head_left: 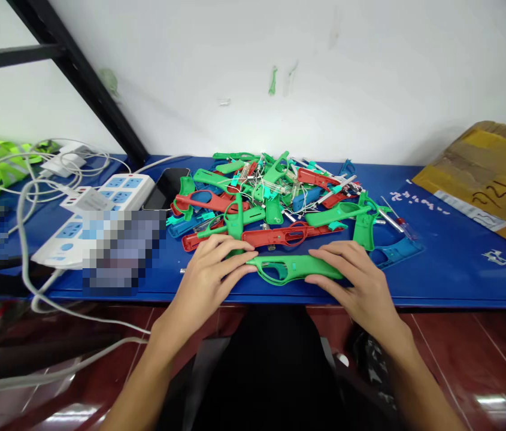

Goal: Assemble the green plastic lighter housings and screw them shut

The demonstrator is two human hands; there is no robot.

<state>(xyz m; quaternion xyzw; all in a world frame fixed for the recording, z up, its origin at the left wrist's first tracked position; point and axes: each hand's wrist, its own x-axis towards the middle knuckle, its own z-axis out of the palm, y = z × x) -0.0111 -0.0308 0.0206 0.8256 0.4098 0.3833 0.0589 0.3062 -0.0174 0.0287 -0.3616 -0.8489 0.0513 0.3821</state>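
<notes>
A long green plastic shell [291, 267] with a trigger-shaped opening lies flat near the front edge of the blue table [450, 269]. My left hand [212, 269] presses on its left end, fingers curled over it. Over the right end rests my right hand [355, 275], fingers bent and gripping the piece. Just behind lies a pile of green, red and blue plastic shells [275, 197] mixed with thin metal parts. A red shell [288, 234] sits right behind the green one.
White power strips [109, 197] and tangled grey cables [32, 197] fill the table's left side, with a dark phone [165, 187] beside them. A cardboard box [490, 179] stands at the right. A screwdriver [396, 218] lies right of the pile. A black diagonal frame bar [82, 84] rises at the back left.
</notes>
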